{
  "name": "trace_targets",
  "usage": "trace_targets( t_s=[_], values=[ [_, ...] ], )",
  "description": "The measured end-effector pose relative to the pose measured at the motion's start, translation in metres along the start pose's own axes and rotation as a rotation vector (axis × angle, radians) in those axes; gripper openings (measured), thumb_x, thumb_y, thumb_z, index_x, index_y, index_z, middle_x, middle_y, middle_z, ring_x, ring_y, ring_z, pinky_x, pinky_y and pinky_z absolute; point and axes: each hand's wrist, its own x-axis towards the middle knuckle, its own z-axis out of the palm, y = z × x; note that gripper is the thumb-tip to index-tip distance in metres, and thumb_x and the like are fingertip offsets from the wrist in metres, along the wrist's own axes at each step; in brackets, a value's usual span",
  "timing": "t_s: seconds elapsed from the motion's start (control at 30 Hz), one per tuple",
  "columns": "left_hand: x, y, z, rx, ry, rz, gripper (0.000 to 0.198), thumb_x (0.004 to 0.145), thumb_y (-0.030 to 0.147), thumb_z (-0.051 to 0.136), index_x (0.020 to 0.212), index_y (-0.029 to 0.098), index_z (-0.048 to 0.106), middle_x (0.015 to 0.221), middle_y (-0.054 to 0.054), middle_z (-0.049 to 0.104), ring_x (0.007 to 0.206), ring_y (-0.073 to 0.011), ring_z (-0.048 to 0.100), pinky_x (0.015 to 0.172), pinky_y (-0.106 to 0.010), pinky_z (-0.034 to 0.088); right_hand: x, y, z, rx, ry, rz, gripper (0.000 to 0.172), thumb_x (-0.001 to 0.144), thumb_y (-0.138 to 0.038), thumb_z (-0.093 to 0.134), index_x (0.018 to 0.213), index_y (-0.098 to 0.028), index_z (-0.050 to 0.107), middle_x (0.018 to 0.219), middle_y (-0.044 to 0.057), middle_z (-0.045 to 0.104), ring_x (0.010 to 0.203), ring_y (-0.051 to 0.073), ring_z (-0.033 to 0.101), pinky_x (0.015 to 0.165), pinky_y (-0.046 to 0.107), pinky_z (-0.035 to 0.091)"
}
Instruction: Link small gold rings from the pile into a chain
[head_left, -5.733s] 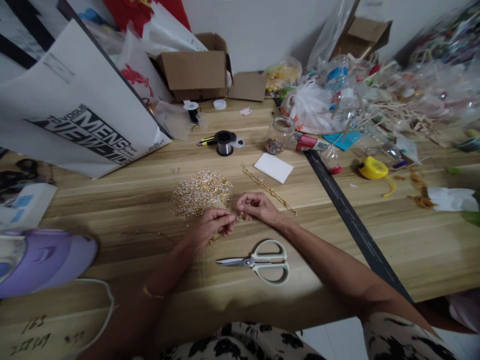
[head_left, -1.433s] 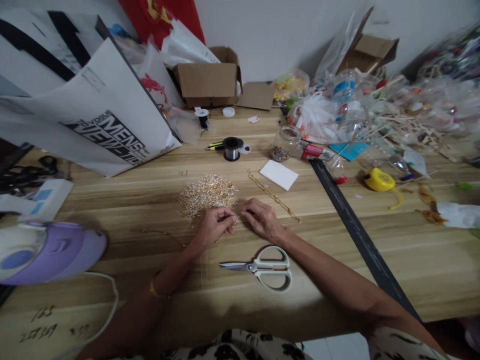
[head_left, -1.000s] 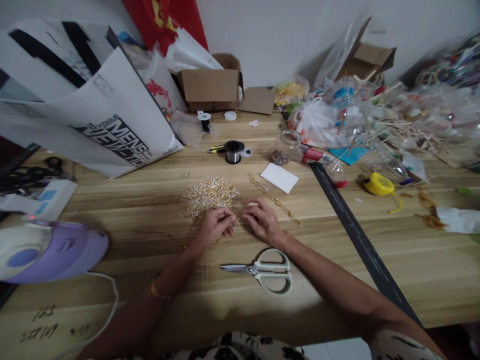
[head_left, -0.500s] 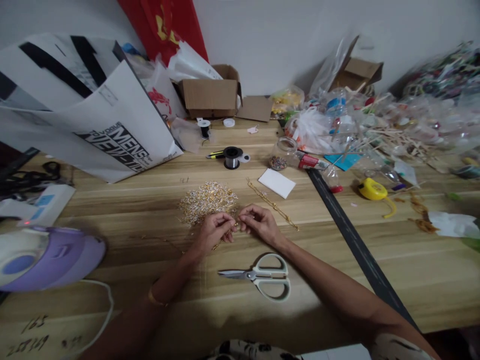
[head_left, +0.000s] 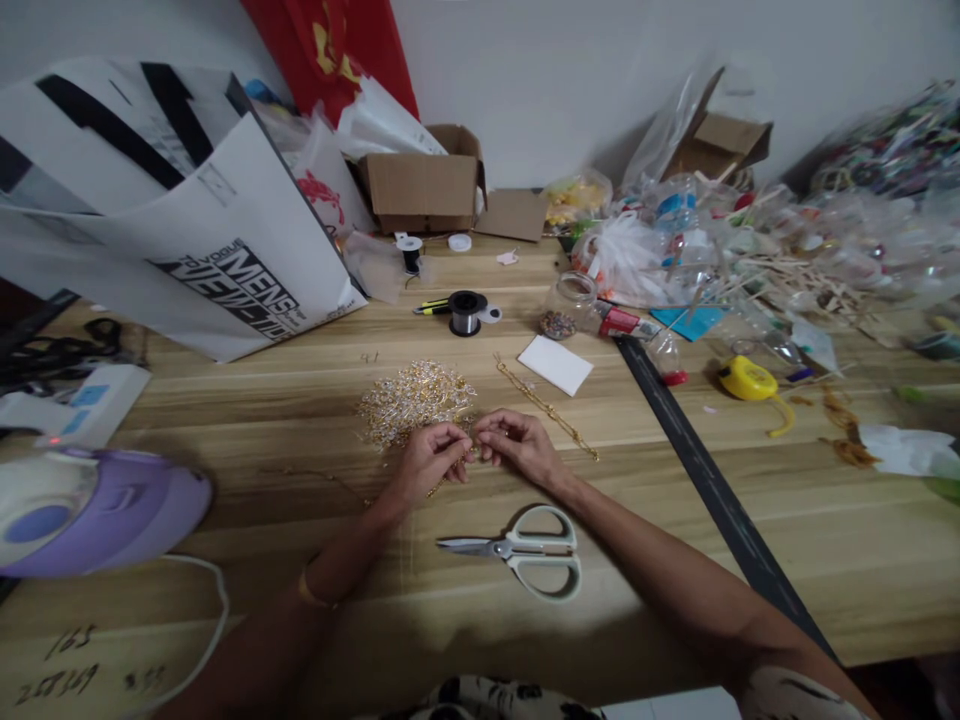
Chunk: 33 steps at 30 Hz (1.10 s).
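Note:
My left hand (head_left: 437,455) is pinched on a thin gold beaded chain (head_left: 433,491), part of which hangs below the fingers. Thumb and forefinger of my right hand (head_left: 514,442) are pressed together right beside it; what they hold is too small to make out. Just behind my hands is a heap of small gold and clear beaded pieces (head_left: 415,398). To the right of it lies another gold chain (head_left: 546,408). Scissors with pale handles (head_left: 517,549) rest in front of my hands, blades pointing left.
Behind the heap stand a wire spool (head_left: 466,313), a jar of beads (head_left: 562,308) and a white card (head_left: 555,365). A yellow tape measure (head_left: 748,378) and piled plastic bottles are on the right. At left are a large paper bag (head_left: 247,260) and a purple-white appliance (head_left: 112,510).
The view has shifted very slightly. Both hands stay close together in nearly the same pinch, with only tiny finger movement.

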Motion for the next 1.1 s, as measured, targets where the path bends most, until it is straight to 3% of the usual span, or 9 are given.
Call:
trace_targets(
  t_s=[0.23,0.83,1.0,1.1],
  values=[
    [0.0011,-0.0027,-0.0005,0.008,-0.003,0.006,0.027,0.067,0.038,0.066,0.071,0.013,0.057,0.057,0.001,0.061,0.040,-0.0087,0.055,0.040,-0.019,0.044,-0.0002,-0.0010,0.0005,-0.008,0.003,0.000,0.026,0.072,-0.037,0.069,0.079,-0.013,0.063,0.059,0.000,0.061,0.050,0.008,0.056,0.048,0.019,0.047],
    [-0.0010,-0.0027,-0.0016,0.022,-0.026,0.017,0.034,0.070,0.046,0.063,0.075,0.014,0.054,0.057,0.001,0.062,0.036,-0.0079,0.054,0.035,-0.017,0.041,-0.0037,-0.0005,0.0047,-0.129,-0.067,-0.003,0.030,0.078,-0.043,0.062,0.080,-0.014,0.056,0.064,-0.001,0.055,0.050,0.007,0.049,0.047,0.018,0.040],
    [-0.0018,-0.0030,-0.0010,0.029,-0.013,0.022,0.033,0.071,0.045,0.063,0.076,0.014,0.054,0.058,0.001,0.062,0.036,-0.0074,0.054,0.035,-0.016,0.040,-0.0045,0.0012,0.0042,-0.241,-0.070,-0.071,0.026,0.082,-0.040,0.057,0.082,-0.014,0.055,0.064,-0.002,0.052,0.051,0.007,0.046,0.047,0.019,0.037],
    [-0.0016,-0.0039,-0.0009,0.024,-0.010,0.032,0.032,0.071,0.044,0.063,0.076,0.014,0.054,0.059,0.001,0.062,0.036,-0.0070,0.053,0.035,-0.017,0.041,-0.0053,0.0006,0.0031,-0.428,-0.047,-0.202,0.020,0.086,-0.034,0.053,0.082,-0.014,0.057,0.067,0.001,0.054,0.055,0.009,0.046,0.050,0.020,0.038]
  ],
)
